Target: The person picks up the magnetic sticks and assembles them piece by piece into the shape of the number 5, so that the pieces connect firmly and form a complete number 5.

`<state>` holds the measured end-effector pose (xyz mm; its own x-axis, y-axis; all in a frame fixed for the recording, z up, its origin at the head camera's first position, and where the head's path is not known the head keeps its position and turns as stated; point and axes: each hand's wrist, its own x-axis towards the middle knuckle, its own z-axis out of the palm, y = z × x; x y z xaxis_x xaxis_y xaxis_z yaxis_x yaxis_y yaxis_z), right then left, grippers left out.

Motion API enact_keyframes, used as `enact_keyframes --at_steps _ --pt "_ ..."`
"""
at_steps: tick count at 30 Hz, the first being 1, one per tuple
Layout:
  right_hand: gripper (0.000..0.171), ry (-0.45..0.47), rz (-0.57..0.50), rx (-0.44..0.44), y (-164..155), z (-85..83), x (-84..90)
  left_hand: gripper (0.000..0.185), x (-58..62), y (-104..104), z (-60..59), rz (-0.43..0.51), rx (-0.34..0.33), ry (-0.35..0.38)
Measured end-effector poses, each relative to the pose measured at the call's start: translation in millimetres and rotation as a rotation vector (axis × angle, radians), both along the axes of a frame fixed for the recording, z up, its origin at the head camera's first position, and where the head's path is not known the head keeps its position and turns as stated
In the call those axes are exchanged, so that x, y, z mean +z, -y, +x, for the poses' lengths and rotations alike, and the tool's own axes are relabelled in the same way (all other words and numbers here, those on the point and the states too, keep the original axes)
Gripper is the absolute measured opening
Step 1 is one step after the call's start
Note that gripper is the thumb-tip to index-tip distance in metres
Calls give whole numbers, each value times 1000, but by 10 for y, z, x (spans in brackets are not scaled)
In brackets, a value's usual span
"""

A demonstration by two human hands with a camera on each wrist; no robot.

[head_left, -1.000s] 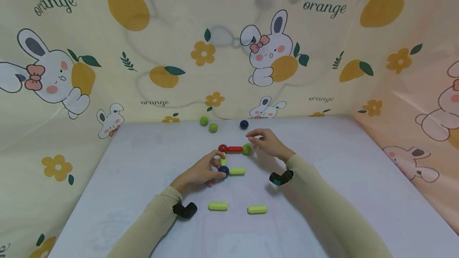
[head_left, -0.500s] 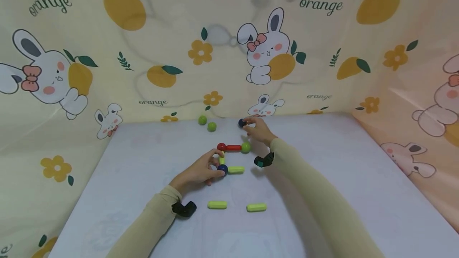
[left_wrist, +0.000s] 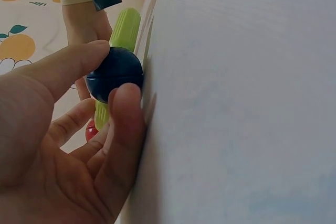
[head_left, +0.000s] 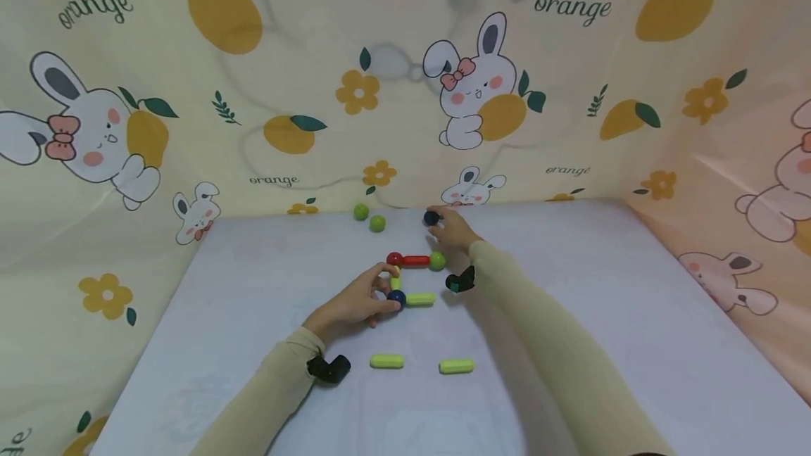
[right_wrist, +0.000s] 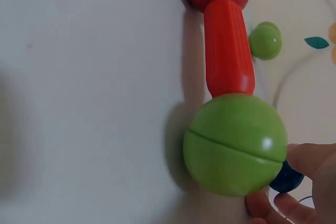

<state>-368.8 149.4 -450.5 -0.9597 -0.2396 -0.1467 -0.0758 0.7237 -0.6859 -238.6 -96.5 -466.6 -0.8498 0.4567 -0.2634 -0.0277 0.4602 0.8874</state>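
Observation:
My left hand (head_left: 355, 299) pinches a dark blue ball (left_wrist: 116, 72) between thumb and fingers. From that ball one yellow-green rod (head_left: 421, 299) runs right, and a second (head_left: 395, 281), partly behind the fingers, leads back to a red ball (head_left: 394, 259). A red rod (right_wrist: 229, 48) joins the red ball to a green ball (right_wrist: 236, 145). At the back of the table, my right hand (head_left: 453, 229) holds another dark blue ball (head_left: 431, 218) between thumb and fingers. In the right wrist view the green ball partly hides this ball and the fingertips.
Two loose green balls (head_left: 377, 223) lie at the table's back, left of the right hand. Nearer the front are two separate yellow-green rods (head_left: 387, 362), (head_left: 456, 366). A printed cloth (head_left: 393, 139) hangs along the table's back edge.
My right hand has moved back from beside the green ball to the loose dark blue ball and taken hold of it. The left hand keeps its pinch in the same place.

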Motion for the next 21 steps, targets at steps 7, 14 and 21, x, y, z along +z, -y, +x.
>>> enact_keyframes --at_steps 7,14,21 --pt "50 -22 72 -69 -134 -5 -27 54 11 -22 -10 2 10 3" --pt "55 -32 57 -25 -175 2 -46 52 15 -14 -6 12 -8 -11" --pt "45 -40 59 -10 -210 62 -77 52 16 -20 11 11 8 4"
